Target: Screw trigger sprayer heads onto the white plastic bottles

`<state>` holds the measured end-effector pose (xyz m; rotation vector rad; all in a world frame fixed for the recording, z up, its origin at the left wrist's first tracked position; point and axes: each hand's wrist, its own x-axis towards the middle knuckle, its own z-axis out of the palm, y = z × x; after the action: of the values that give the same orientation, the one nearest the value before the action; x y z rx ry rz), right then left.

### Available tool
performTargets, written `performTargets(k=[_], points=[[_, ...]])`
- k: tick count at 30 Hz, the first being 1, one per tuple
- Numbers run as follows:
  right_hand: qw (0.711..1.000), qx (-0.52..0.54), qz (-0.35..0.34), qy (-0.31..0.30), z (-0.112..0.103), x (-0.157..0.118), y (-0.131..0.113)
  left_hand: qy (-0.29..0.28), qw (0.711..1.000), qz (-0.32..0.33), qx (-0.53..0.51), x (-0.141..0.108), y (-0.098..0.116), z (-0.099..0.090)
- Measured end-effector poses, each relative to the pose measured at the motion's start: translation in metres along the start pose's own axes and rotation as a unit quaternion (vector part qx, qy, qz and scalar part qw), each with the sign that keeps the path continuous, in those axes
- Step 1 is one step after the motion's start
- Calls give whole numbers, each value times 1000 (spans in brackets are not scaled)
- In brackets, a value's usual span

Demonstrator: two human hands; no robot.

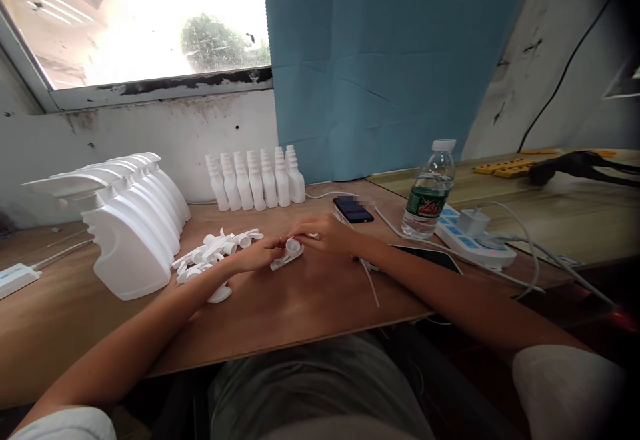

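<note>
My left hand (257, 255) and my right hand (327, 233) meet over the brown wooden tabletop (260, 323), fingertips close together around a small white plastic piece with a round cup and a flat tongue (293, 248). My left fingers lie along the near side of the cup and my right fingers bend in from the other; I cannot tell whether either hand really pinches it or only touches it.

Just left of my left hand lies a loose heap of similar white plastic pieces (215, 250). Beyond it, large white plastic bottles with handle-like necks (135, 240) stand packed in a row, and seven slim white plastic bottles with ridged necks (257, 183) line up near the wall; their visible sides are plain white.

The only branded thing is to my right: a clear plastic water bottle with a white cap (430, 193), wearing a green label with red lettering (426, 201) too small to read. Near it are a dark-screened phone (353, 210) and a white power strip with blue socket faces (470, 243).
</note>
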<state>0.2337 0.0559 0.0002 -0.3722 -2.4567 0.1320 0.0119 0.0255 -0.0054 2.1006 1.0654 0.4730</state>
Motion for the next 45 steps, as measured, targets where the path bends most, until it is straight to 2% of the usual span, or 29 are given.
performTargets(k=[4, 8, 13, 15, 20, 27, 32, 38, 45], points=[[998, -30, -26, -41, 3, 0, 1, 19, 999, -9, -27, 5, -9, 1], [998, -13, -30, -60, 4, -2, 6, 40, 998, -21, 41, 2, -11, -3], [995, 18, 52, -78, 11, -4, 8, 74, 986, 90, 118, -9, -5, -9], [994, 38, 75, -68, 15, -4, 6, 86, 976, 95, 177, -13, -3, -10], [993, 62, 91, -44, 18, -3, 2, 57, 953, 94, 283, -14, -5, -12], [994, 44, 88, -53, 21, -6, 6, 57, 956, 86, 274, -11, -11, -13], [996, 24, 57, -67, 22, -5, 9, 60, 962, 91, 250, -13, -9, -14], [996, 46, 71, -31, 25, -5, 12, 70, 958, 97, 261, -12, -9, -12], [997, 46, 64, -20, 28, -6, 13, 79, 953, 89, 280, -12, -8, -12]])
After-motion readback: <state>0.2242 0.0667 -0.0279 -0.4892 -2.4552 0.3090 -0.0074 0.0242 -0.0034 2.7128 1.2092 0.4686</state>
